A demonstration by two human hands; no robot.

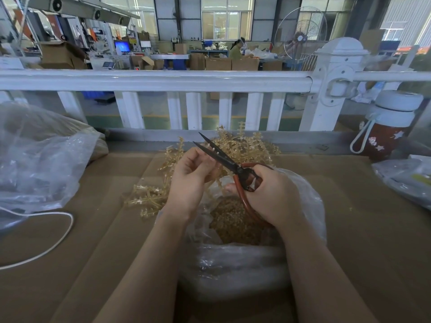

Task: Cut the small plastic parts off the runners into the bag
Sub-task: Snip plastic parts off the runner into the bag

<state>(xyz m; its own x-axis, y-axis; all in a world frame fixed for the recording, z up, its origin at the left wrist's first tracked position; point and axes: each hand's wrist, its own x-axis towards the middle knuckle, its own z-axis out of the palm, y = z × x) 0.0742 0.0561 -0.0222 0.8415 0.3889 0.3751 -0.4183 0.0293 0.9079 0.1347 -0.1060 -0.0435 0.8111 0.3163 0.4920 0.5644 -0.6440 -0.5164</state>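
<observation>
Cardboard bench point(349, 229), left fingers point(198, 157) pinching runner point(215, 174), right gripping scissors point(224, 159)

Bare cardboard point(349, 229) lies open to the right of the clear bag point(310, 206), reaching as far as a crumpled plastic wrapper point(405, 178) at the right edge. To the left, the cardboard is open between the bag and a white cord point(58, 241) that loops across it. A large bulging plastic sack point(42, 159) fills the far-left corner. Heaped amber runners point(245, 145) crowd the space behind the bag, with more scattered runners point(149, 197) just left of it. A white railing point(163, 80) closes off the far side, and a red bottle with a white cap point(387, 127) stands in the far-right corner.
</observation>
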